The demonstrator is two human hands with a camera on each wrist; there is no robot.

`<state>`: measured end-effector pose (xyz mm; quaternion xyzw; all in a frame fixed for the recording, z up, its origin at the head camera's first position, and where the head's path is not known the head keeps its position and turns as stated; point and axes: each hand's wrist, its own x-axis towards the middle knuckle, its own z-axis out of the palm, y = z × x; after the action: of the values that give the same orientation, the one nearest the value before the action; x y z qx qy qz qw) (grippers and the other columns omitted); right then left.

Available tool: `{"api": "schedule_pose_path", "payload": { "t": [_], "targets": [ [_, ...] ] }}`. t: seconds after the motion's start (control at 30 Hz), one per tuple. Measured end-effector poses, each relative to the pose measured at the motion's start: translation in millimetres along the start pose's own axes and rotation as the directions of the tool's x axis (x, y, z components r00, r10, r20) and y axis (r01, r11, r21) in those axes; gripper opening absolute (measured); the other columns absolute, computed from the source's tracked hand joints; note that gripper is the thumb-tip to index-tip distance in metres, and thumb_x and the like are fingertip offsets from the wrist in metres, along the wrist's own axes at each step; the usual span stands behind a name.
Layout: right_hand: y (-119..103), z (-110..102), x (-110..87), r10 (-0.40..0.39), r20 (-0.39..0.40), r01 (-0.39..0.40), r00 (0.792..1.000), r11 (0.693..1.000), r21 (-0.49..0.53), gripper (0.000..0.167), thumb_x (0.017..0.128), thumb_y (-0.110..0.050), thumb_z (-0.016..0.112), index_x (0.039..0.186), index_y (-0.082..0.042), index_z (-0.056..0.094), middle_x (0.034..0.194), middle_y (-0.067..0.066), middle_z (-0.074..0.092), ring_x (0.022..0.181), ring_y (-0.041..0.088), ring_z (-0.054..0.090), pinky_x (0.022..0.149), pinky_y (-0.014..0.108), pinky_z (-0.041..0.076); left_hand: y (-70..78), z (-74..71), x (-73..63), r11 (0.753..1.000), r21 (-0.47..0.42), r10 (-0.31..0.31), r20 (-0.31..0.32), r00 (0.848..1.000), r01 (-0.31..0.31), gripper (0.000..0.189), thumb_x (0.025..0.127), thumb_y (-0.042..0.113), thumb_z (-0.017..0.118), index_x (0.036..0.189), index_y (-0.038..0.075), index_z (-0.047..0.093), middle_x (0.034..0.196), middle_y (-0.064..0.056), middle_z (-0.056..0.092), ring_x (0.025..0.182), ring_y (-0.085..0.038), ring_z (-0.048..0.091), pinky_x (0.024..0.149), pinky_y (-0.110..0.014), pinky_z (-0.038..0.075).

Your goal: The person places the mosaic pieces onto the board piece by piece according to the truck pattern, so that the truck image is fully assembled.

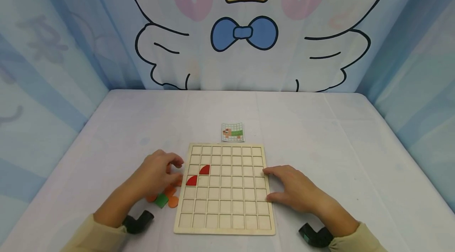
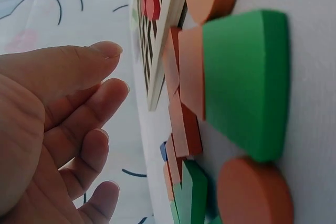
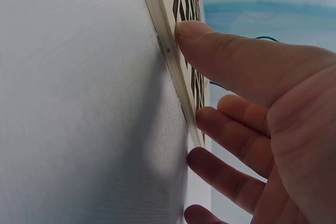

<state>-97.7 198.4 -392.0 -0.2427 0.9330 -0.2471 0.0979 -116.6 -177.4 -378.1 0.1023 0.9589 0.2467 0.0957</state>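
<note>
A wooden grid board lies on the table, with two red quarter-round pieces in cells toward its upper left. My left hand hovers by the board's left edge, over a scatter of loose pieces. Its thumb and fingers are loosely bent, and nothing shows between them in the left wrist view. Below it lie a green block, orange round pieces and other orange pieces, partly hidden by the hand in the head view. My right hand rests its thumb and a fingertip on the board's right edge.
A small picture card with a gridded animal drawing lies just beyond the board's far edge. A white cloth covers the table. Printed curtains hang behind it and at both sides. Black wrist devices sit at both wrists.
</note>
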Motion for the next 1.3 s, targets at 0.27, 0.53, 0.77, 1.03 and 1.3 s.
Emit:
{"api": "schedule_pose_path", "payload": {
  "t": [0.27,0.53,0.77,1.03,1.3],
  "targets": [
    [-1.4,0.1,1.5,0.005,0.007,-0.005,1.0,1.0,0.02,0.062,0.084,-0.031,0.081,0.134,-0.002,0.059,0.133,0.011,0.06,0.126,0.035,0.053,0.104,0.053,0.04,-9.0,-3.3,1.3,0.999,0.016,-0.051,-0.038,0.998,0.051,0.026,0.087,0.017,0.078,0.111,0.01,0.07,0.101,-0.003,0.059,0.094,-0.021,0.054,0.081,-0.037,0.054],
    [-2.6,-0.4,2.2,0.003,0.016,-0.004,1.0,0.998,0.06,0.062,0.084,-0.028,0.081,0.135,-0.003,0.058,0.134,0.009,0.06,0.128,0.033,0.053,0.105,0.052,0.04,-24.3,-6.0,-1.3,0.997,0.035,-0.06,-0.038,0.997,0.062,0.034,0.088,0.017,0.078,0.117,0.005,0.069,0.105,-0.006,0.062,0.096,-0.024,0.054,0.088,-0.045,0.052],
    [-2.4,0.6,3.0,-0.004,0.02,0.003,1.0,0.997,0.075,0.062,0.084,-0.027,0.081,0.136,-0.003,0.057,0.135,0.009,0.059,0.129,0.033,0.052,0.105,0.052,0.04,-33.4,-7.6,-3.8,0.996,0.05,-0.076,-0.049,0.996,0.079,0.043,0.088,0.022,0.079,0.124,0.002,0.065,0.11,-0.008,0.066,0.102,-0.027,0.055,0.091,-0.048,0.05],
    [-3.0,0.2,2.8,-0.008,0.027,0.006,1.0,0.997,0.073,0.062,0.085,-0.026,0.081,0.136,-0.002,0.057,0.135,0.01,0.059,0.129,0.033,0.052,0.105,0.052,0.04,-38.3,-11.1,-5.9,0.993,0.048,-0.108,-0.014,0.994,0.109,0.04,0.089,0.022,0.078,0.123,0.004,0.066,0.112,-0.01,0.063,0.103,-0.03,0.055,0.091,-0.051,0.05],
    [-2.5,0.4,2.4,-0.006,0.03,0.003,1.0,0.997,0.074,0.062,0.086,-0.027,0.08,0.136,-0.002,0.056,0.135,0.01,0.059,0.129,0.034,0.052,0.105,0.053,0.04,-44.3,-14.7,-13.1,0.992,0.083,-0.092,-0.038,0.995,0.095,0.038,0.086,0.019,0.08,0.118,0.003,0.067,0.108,-0.01,0.063,0.101,-0.032,0.056,0.088,-0.051,0.05]
  ]
}}
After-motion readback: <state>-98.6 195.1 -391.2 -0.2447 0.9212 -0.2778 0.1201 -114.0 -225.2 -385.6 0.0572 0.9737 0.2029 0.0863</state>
